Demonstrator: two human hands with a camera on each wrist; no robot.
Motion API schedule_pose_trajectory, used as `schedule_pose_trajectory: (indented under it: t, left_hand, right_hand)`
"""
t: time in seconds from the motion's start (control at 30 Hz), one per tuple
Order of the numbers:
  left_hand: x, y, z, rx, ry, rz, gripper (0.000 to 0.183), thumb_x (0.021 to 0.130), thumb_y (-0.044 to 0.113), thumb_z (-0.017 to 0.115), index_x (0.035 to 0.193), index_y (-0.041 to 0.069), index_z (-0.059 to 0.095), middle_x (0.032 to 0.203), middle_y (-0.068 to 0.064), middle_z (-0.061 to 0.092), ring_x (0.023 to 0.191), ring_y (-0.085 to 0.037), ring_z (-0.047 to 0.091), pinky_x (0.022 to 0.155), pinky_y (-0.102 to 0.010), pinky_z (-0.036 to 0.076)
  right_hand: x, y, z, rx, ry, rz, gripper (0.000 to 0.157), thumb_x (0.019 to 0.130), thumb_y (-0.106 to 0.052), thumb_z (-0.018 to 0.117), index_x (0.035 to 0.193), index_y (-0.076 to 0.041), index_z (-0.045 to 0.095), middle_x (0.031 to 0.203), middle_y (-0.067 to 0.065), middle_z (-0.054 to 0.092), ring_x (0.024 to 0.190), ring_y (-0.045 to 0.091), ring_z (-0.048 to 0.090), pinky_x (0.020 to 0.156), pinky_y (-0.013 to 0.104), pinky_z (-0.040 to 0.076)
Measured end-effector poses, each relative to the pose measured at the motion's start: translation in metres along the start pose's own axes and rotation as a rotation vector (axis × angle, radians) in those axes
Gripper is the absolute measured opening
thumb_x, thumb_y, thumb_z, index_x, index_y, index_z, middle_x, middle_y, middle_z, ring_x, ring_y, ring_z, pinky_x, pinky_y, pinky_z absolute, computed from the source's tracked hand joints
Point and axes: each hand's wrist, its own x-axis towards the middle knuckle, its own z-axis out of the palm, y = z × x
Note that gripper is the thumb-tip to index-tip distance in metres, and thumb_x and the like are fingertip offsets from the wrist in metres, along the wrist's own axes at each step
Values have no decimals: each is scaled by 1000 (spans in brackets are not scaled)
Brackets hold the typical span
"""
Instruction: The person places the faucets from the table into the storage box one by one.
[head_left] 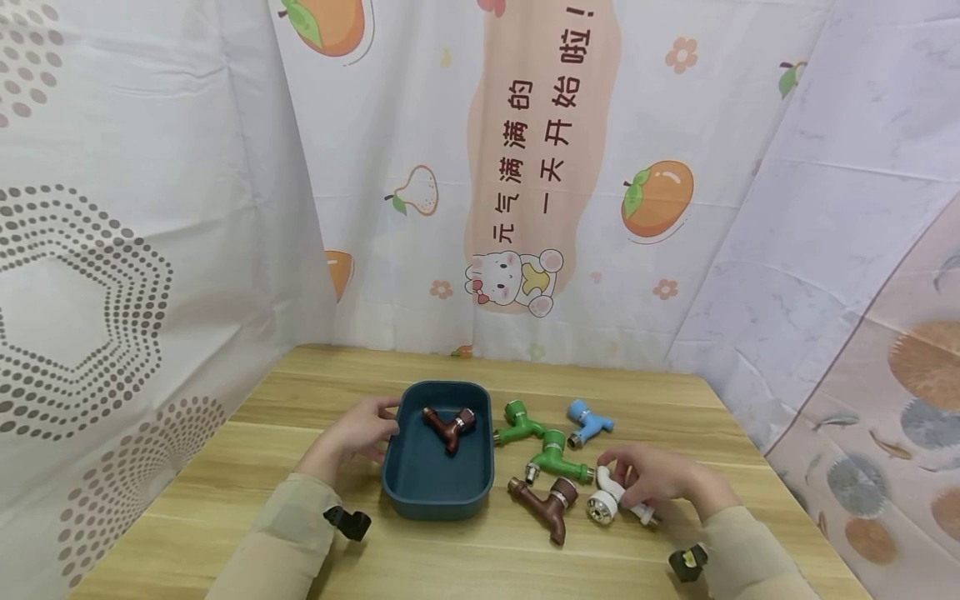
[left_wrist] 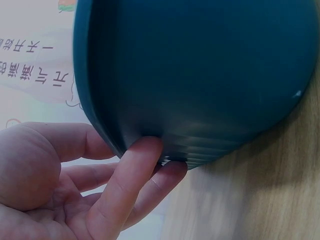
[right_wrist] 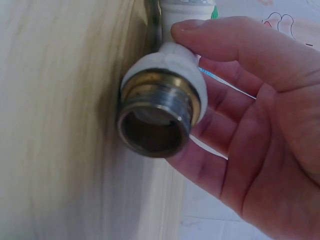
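Note:
My left hand (head_left: 363, 429) holds the left wall of a dark teal plastic basin (head_left: 438, 507). In the left wrist view, two fingers (left_wrist: 125, 182) lie against the basin wall, and another digit passes behind its edge. A glossy brown tap (head_left: 450, 427) lies inside the basin. On the right, my right hand (head_left: 652, 473) pinches a white tap (head_left: 603, 505) by its body, close over the table. The right wrist view shows the threaded metal end of the white tap (right_wrist: 155, 125) toward the camera, with the thumb on one side and fingers on the other.
Between basin and right hand lie a brown tap (head_left: 551, 507), a green tap (head_left: 558, 462) and another green tap (head_left: 519, 425). A blue tap (head_left: 588, 423) is farther back. Printed curtains (head_left: 420, 275) hang behind and beside the wooden table (head_left: 420, 567).

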Motion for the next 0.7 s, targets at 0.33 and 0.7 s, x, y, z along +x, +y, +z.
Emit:
schedule_pose_trajectory:
  t: [0.33, 0.7]
  left_hand:
    - [-2, 2, 1, -1, 0, 0, 63, 93, -6, 54, 154, 0, 40, 129, -29, 58, 106, -40, 66, 59, -44, 62]
    - [-1, 1, 0, 0, -1, 0, 63, 92, -6, 54, 153, -1, 40, 129, -30, 58, 105, -39, 66, 59, -44, 62]
  right_hand:
    - [0, 2, -2, -3, 52, -28, 63, 75, 0, 78, 135, 1, 56, 96, 8, 60, 77, 20, 62, 50, 30, 54]
    - [2, 0, -10, -72, 184, -108, 65, 77, -5, 80, 137, 4, 54, 97, 5, 63, 83, 17, 64, 65, 30, 57]
